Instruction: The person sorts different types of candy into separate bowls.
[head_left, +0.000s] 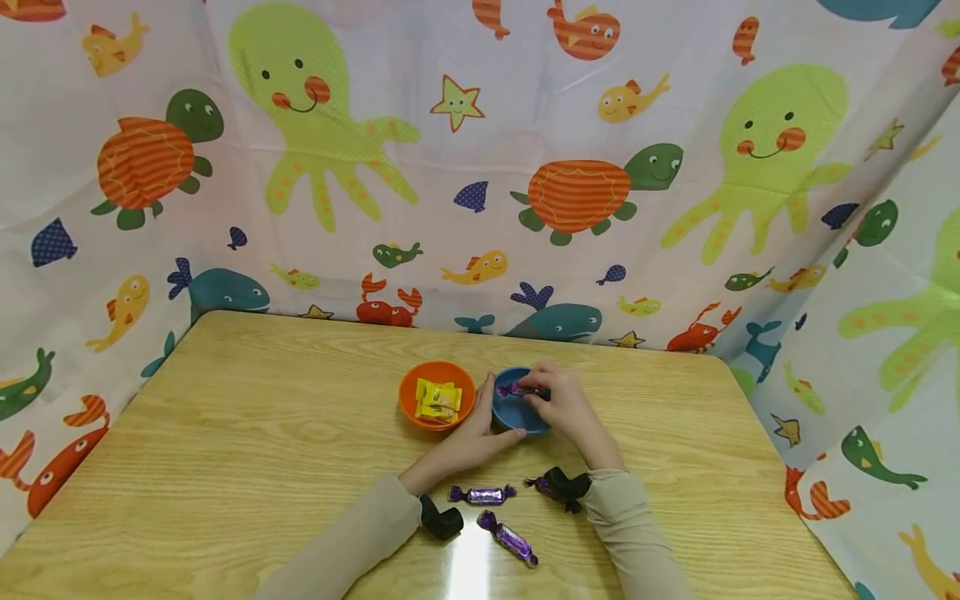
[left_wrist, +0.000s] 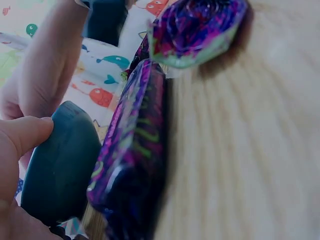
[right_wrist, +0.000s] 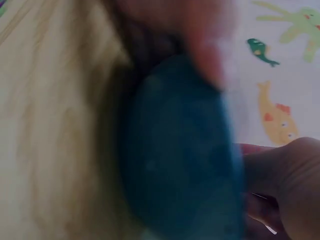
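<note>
- Sea-animal cloth [head_left: 420,83] behind wood table [head_left: 262,417].
- Purple candy [head_left: 517,389] in right hand [head_left: 564,404], fingers pinched on it, in or over blue bowl [head_left: 517,417].
- Left hand [head_left: 477,433] against blue bowl, thumb and fingers apart.
- Might miss, if letting go too near the edge.
- Could tip blue bowl by pushing too hard.
- Could bump orange bowl [head_left: 431,369], with left hand so close.

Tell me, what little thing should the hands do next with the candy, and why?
I'd say the right hand should let go of the purple candy into the blue bowl: it seems to pinch that candy there, and the left hand holds the bowl. Yellow candies share the orange bowl, so purple ones probably go here.
</note>
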